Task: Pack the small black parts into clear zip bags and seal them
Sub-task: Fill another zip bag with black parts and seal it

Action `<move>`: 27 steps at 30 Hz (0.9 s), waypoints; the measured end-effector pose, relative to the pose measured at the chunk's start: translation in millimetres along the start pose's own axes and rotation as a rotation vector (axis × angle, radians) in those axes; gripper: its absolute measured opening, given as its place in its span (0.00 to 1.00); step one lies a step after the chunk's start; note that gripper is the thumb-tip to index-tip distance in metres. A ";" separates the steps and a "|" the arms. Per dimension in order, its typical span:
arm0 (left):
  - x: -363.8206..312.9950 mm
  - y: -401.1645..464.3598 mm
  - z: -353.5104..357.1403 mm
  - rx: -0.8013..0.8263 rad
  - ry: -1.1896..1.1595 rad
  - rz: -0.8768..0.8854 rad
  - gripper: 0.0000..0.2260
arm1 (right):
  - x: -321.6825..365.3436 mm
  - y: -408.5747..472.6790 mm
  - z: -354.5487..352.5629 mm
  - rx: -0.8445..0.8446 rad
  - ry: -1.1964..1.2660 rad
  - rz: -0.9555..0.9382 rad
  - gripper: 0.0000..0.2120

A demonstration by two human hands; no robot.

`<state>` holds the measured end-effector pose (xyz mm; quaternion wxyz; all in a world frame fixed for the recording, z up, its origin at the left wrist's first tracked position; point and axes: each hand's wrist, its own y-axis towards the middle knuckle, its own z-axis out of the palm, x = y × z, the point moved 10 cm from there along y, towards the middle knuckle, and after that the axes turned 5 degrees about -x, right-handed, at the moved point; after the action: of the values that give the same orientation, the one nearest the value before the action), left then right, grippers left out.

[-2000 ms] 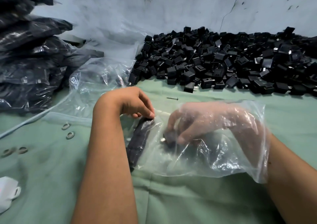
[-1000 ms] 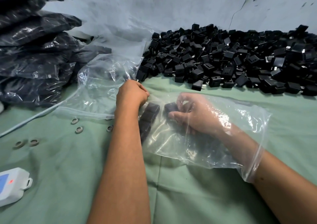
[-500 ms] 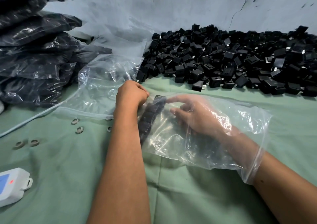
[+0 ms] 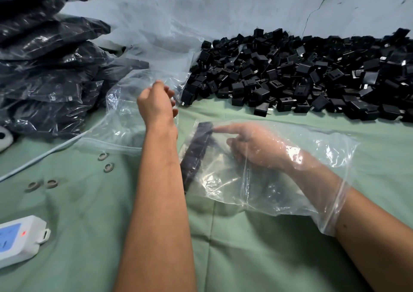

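A clear zip bag (image 4: 290, 180) lies on the green cloth (image 4: 257, 247) in front of me. Inside it, a row of small black parts (image 4: 194, 157) runs along its left side. My right hand (image 4: 257, 148) is inside the bag, with the index finger stretched out and touching the top of that row and the other fingers bent. My left hand (image 4: 156, 104) hovers off the bag to the upper left, fingers relaxed and holding nothing, close to the near-left corner of the big pile of loose black parts (image 4: 301, 79).
Empty clear bags (image 4: 125, 117) lie under and beyond my left hand. A stack of filled bags (image 4: 44, 68) fills the far left. Several metal washers (image 4: 108, 167) and a white device (image 4: 20, 240) lie on the cloth at the left. A grey wall (image 4: 223, 5) stands behind.
My left hand has let go of the bag's left edge and moved up toward the pile. My right hand's index finger has straightened against the top of the row.
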<state>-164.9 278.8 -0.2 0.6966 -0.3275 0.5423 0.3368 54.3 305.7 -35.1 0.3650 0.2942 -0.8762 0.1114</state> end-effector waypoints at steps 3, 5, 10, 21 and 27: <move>-8.5 -6.2 25.0 0.143 0.201 0.164 0.11 | -0.5 5.4 2.5 0.002 -0.050 -0.023 0.24; -10.9 -12.7 42.0 0.242 0.415 0.315 0.12 | -1.1 6.4 3.3 -0.010 -0.033 -0.030 0.27; 6.1 -46.7 81.0 0.543 0.853 0.550 0.16 | 2.9 3.9 1.9 -0.031 -0.011 -0.007 0.21; 48.0 -73.5 45.1 0.729 1.211 0.580 0.43 | 57.5 -20.1 -13.1 -0.219 -0.233 -0.458 0.15; 55.3 -98.5 48.1 0.798 1.413 0.749 0.43 | 9.9 -10.5 -4.1 0.119 0.181 -0.023 0.14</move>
<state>-47.8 269.6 -35.7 0.1062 0.0067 0.9932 0.0478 57.4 294.7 -25.4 0.4258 0.3144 -0.8280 0.1852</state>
